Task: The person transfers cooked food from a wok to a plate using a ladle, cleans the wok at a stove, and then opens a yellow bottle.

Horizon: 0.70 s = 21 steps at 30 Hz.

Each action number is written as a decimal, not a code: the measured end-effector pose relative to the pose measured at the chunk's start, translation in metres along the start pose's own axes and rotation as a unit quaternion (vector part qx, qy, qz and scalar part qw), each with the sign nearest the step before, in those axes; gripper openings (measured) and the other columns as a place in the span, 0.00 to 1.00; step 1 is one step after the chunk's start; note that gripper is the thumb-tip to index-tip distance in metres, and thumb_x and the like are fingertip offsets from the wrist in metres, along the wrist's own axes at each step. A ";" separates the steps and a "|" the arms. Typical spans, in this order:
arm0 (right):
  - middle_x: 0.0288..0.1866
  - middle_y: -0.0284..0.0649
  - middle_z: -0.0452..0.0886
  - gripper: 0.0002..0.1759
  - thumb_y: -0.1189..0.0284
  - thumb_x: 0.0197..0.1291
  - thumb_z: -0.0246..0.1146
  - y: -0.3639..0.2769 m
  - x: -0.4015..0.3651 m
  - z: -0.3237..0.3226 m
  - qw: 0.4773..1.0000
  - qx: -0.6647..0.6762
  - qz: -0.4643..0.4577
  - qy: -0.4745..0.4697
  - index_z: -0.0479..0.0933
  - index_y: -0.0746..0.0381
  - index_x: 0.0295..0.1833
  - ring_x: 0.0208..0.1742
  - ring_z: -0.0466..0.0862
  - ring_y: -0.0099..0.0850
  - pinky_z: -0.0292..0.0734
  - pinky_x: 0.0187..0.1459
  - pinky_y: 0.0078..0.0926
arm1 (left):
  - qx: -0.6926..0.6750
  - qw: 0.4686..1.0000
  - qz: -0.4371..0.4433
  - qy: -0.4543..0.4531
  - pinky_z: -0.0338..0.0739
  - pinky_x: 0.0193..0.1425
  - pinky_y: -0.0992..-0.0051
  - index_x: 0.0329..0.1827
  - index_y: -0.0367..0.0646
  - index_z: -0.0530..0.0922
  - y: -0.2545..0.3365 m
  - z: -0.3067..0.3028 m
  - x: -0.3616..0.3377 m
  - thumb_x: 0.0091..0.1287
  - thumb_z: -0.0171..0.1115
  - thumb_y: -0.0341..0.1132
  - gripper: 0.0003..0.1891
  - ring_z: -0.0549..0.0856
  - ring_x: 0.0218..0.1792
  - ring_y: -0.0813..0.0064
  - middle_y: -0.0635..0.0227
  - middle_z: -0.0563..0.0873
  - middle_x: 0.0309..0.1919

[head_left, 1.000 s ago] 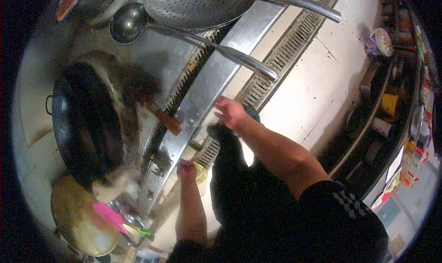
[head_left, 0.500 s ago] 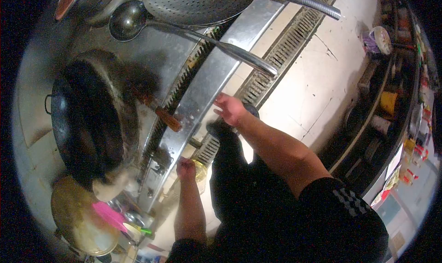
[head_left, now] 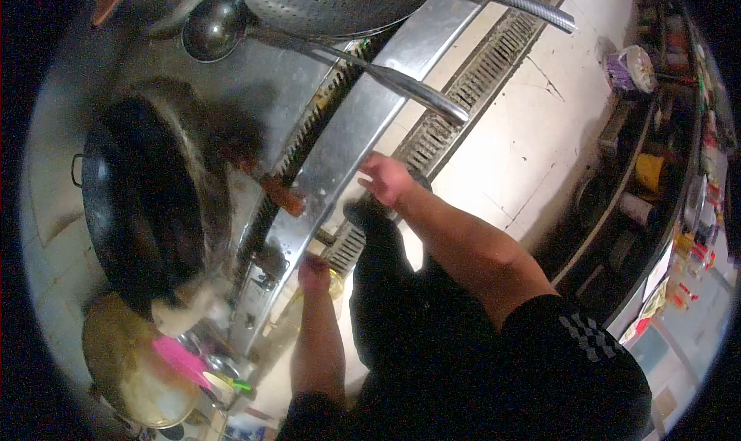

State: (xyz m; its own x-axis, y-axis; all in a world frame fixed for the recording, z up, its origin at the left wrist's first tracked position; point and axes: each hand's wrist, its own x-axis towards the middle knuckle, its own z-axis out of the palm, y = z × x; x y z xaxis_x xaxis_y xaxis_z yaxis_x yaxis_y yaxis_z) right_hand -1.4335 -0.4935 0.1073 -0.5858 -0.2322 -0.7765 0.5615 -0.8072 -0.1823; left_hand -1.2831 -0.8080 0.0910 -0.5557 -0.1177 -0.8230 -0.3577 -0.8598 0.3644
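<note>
My left hand (head_left: 313, 274) is closed in a fist at the front edge of the steel stove counter (head_left: 340, 151). What its fingers hold, if anything, is hidden. My right hand (head_left: 388, 180) is farther along the same edge, its fingers apart and the tips near or touching the metal; nothing shows in it. Beyond the hands a large dark wok (head_left: 127, 201) sits tilted on the stove, with a brown wooden handle (head_left: 284, 197) pointing toward the edge. A steel ladle (head_left: 421, 99) lies across the counter beside a perforated strainer (head_left: 332, 5).
A floor drain grate (head_left: 444, 128) runs alongside the stove. Dark shelves (head_left: 617, 232) with containers stand on the right, near a purple-and-white bucket (head_left: 631, 70). A stained round pan (head_left: 135, 364) and a pink item (head_left: 179, 358) are at lower left.
My left hand has shifted slightly up along the counter edge and stays closed. The right hand has hardly moved. The view has shifted a little.
</note>
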 end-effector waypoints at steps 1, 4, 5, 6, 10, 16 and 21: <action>0.62 0.32 0.75 0.39 0.77 0.51 0.60 0.000 -0.001 0.002 1.000 -0.001 0.001 0.000 0.56 0.61 0.71 0.58 0.74 0.30 0.66 0.58 0.41 | -0.001 1.000 0.000 0.001 0.75 0.26 0.75 0.28 0.45 0.78 -0.002 0.005 0.007 0.65 0.55 0.34 0.08 0.79 0.21 0.73 0.67 0.80 0.22; 0.58 0.35 0.76 0.21 0.75 0.58 0.53 -0.002 -0.005 0.004 0.999 0.021 -0.010 0.041 0.72 0.59 0.59 0.60 0.71 0.33 0.60 0.64 0.40 | 0.016 0.994 0.011 0.104 0.73 0.23 0.74 0.25 0.46 0.76 -0.006 0.009 0.023 0.64 0.57 0.33 0.08 0.77 0.19 0.72 0.69 0.78 0.19; 0.58 0.35 0.76 0.21 0.75 0.59 0.53 -0.006 -0.008 0.002 0.998 0.013 -0.013 0.055 0.71 0.59 0.59 0.60 0.71 0.33 0.61 0.63 0.39 | 0.015 0.994 0.011 0.104 0.73 0.23 0.74 0.25 0.46 0.76 -0.007 0.004 0.018 0.64 0.57 0.33 0.08 0.77 0.19 0.72 0.69 0.78 0.19; 0.57 0.34 0.76 0.20 0.74 0.59 0.52 -0.009 -0.006 -0.005 0.998 0.001 -0.015 0.066 0.71 0.59 0.59 0.60 0.71 0.32 0.62 0.62 0.39 | 0.004 0.998 0.013 0.064 0.73 0.24 0.74 0.25 0.46 0.75 -0.010 -0.001 0.008 0.63 0.58 0.32 0.08 0.76 0.19 0.72 0.69 0.78 0.19; 0.61 0.33 0.76 0.42 0.78 0.52 0.58 -0.020 0.005 -0.018 1.000 -0.017 -0.003 0.005 0.50 0.61 0.74 0.56 0.77 0.31 0.67 0.57 0.42 | -0.022 1.000 0.022 -0.003 0.74 0.27 0.74 0.26 0.43 0.76 -0.025 0.000 -0.006 0.63 0.58 0.31 0.07 0.77 0.20 0.71 0.65 0.78 0.21; 0.52 0.39 0.79 0.20 0.75 0.57 0.55 0.018 -0.011 -0.004 0.999 0.027 0.008 -0.030 0.71 0.60 0.57 0.51 0.78 0.36 0.73 0.54 0.43 | -0.024 0.999 0.022 0.002 0.81 0.31 0.70 0.37 0.45 0.77 -0.013 -0.090 0.043 0.67 0.54 0.41 0.09 0.82 0.29 0.72 0.66 0.83 0.29; 0.52 0.43 0.80 0.20 0.59 0.65 0.54 0.042 -0.080 0.041 0.999 -0.016 -0.042 -0.018 0.73 0.62 0.55 0.50 0.80 0.41 0.78 0.52 0.47 | -0.124 0.989 0.062 0.054 0.76 0.24 0.64 0.38 0.48 0.79 0.021 -0.051 -0.062 0.65 0.55 0.52 0.16 0.81 0.25 0.65 0.65 0.83 0.29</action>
State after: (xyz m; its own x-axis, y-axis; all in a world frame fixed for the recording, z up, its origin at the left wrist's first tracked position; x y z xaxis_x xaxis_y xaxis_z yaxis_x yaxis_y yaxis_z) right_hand -1.3867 -0.5306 0.1866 -0.6510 -0.1845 -0.7363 0.5286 -0.8064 -0.2652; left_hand -1.2180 -0.8443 0.1281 -0.4951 -0.2717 -0.8252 -0.0882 -0.9292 0.3589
